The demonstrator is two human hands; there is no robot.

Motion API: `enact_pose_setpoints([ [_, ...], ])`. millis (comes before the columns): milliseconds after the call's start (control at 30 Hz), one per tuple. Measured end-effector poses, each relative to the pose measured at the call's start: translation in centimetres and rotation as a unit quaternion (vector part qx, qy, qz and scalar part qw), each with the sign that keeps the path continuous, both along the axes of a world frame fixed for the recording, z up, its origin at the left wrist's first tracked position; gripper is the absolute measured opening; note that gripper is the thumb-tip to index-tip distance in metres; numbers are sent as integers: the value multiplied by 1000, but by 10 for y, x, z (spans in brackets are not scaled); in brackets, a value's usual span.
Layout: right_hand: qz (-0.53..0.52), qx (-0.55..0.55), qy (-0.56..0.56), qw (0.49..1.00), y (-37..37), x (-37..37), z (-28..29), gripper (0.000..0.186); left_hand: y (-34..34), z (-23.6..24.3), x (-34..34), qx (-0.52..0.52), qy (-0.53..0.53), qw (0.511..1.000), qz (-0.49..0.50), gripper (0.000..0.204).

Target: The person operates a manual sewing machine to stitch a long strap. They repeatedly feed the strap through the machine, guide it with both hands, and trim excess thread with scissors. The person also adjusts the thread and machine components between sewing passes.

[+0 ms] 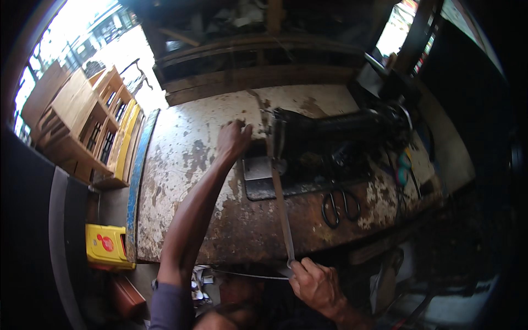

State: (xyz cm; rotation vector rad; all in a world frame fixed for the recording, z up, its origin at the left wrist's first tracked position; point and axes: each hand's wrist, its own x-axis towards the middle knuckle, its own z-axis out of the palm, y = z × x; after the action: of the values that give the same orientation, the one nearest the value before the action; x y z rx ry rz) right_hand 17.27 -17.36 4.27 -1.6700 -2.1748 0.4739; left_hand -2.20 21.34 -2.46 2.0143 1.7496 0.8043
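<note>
"Where was the left hand (235, 138)?"

"Well forward, its forearm (195, 214) stretched over the tabletop (165, 187), fingers curled beside the sewing machine (341, 127). I couldn't tell whether that grip held anything."

"And the right hand (316, 283)?"

"Low, at the tabletop's near edge, back of the hand upward, its grip clenched around the near end of a narrow strap (282, 214)."

"The strap's position?"

"It ran from there to the sewing machine's needle end, left of black scissors (335, 208)."

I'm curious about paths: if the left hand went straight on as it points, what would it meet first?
Probably what looks like the narrow strip's far end, toward the back of the table, though depth is unclear and the left hand might pass above it.
</note>
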Motion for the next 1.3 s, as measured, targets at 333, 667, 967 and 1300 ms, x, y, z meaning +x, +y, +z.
enact_pose_setpoints([
  [333,-23,-52,20,998,9,-10,31,23,96,0,74,-128,18,991,17,44],
  [667,-53,-21,10,998,5,-11,33,28,153,-14,9,32,28,993,111,39],
  [967,-58,-16,-27,998,-8,1,22,27,158,17,37,2,64,997,40,82],
  [1300,-26,-2,46,999,-12,16,-12,21,-186,2,-17,29,6,982,-188,26],
])
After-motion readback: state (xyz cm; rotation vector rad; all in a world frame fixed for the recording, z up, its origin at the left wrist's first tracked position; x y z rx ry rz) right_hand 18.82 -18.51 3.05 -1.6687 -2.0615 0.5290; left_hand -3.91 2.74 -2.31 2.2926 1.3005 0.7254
